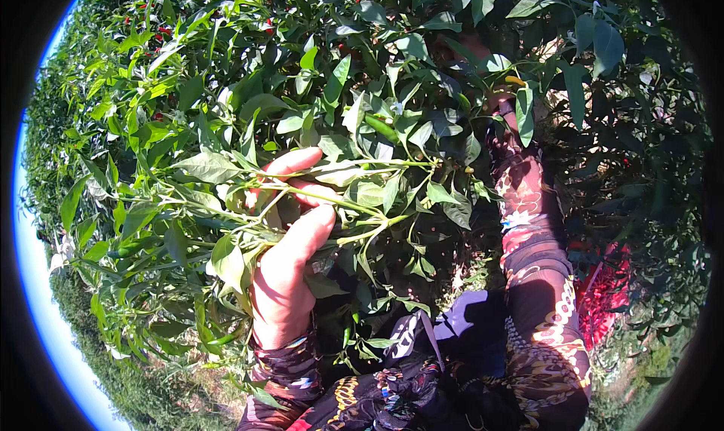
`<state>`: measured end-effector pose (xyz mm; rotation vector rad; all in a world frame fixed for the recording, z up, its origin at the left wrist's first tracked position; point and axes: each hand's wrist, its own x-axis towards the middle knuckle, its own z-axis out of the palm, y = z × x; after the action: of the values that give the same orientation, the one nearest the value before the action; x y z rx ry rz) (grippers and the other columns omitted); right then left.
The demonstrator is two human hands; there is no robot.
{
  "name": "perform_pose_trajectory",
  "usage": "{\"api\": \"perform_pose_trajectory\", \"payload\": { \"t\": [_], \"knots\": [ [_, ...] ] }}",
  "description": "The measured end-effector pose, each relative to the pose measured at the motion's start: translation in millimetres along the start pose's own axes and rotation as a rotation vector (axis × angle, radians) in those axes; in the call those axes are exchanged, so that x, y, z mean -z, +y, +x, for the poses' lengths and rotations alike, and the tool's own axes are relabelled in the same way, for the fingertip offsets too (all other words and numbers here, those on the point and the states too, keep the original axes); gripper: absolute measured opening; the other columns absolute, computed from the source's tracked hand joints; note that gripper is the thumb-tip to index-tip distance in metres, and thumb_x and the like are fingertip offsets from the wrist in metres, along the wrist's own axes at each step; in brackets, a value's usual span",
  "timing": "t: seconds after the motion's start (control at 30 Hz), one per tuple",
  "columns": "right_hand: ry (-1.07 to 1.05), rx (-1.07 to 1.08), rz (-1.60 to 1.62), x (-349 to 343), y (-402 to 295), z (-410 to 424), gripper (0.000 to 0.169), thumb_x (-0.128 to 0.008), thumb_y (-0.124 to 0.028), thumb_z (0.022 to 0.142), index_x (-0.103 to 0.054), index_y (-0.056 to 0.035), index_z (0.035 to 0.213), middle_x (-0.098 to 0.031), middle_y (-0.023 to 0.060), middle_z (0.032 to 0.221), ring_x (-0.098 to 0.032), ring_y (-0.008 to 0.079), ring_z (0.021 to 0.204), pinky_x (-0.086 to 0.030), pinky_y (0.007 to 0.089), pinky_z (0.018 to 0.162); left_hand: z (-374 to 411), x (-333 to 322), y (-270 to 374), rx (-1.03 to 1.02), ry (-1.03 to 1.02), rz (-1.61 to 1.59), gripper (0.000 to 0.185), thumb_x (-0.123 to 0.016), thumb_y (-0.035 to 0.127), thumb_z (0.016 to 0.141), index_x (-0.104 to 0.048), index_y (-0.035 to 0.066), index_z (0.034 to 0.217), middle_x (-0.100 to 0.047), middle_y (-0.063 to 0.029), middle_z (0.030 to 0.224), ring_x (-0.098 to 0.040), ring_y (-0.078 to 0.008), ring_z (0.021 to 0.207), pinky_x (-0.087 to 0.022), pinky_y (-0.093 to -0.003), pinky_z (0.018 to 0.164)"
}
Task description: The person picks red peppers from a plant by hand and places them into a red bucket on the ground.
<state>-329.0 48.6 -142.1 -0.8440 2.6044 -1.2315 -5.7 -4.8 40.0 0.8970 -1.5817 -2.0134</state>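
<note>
My left hand (285, 272) holds several leafy stems (352, 206) of a chili pepper plant, thumb on one side and fingers on the other. A green chili pepper (381, 128) hangs among the leaves just beyond my fingertips. My right arm reaches deep into the foliage, where leaves and shadow cover most of my right hand (474, 47). Its fingers are hidden, so I cannot see whether it grips anything. Close to that wrist is a yellow-orange chili pepper (515, 81), partly behind a leaf.
Dense pepper foliage (226, 91) fills the upper view, with small red chilies (269, 26) scattered through it. Beside my right forearm, low down, is a red container or bag (619, 278) with red chilies (598, 323) in it. Dry, grassy ground (195, 383) shows at lower left.
</note>
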Motion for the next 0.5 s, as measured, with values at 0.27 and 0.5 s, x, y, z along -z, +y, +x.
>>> {"api": "perform_pose_trajectory", "payload": {
  "t": [0.27,0.5],
  "knots": [
    [0.024,0.015,-0.042,-4,-4,-3,0.023,-0.060,-0.029,0.083,-0.062,-0.0062,0.087,-0.055,-0.0008,0.067,-0.048,0.0070,0.055,-0.035,0.0213,0.048,-5,-3,3,0.044,0.005,-0.015,0.052,-0.060,0.007,0.070,-0.046,-0.002,0.119,-0.057,-0.0059,0.085,-0.056,-0.0153,0.080,-0.046,-0.0274,0.077],
    [0.045,0.015,-0.073,1,-5,0,0.025,-0.060,-0.030,0.083,-0.063,-0.0062,0.087,-0.055,-0.0007,0.068,-0.049,0.0074,0.056,-0.036,0.0213,0.049,-5,-1,0,0.051,-0.026,0.010,0.051,-0.060,0.010,0.070,-0.048,0.001,0.119,-0.056,-0.0038,0.089,-0.055,-0.0137,0.081,-0.045,-0.0262,0.077]
  ]
}}
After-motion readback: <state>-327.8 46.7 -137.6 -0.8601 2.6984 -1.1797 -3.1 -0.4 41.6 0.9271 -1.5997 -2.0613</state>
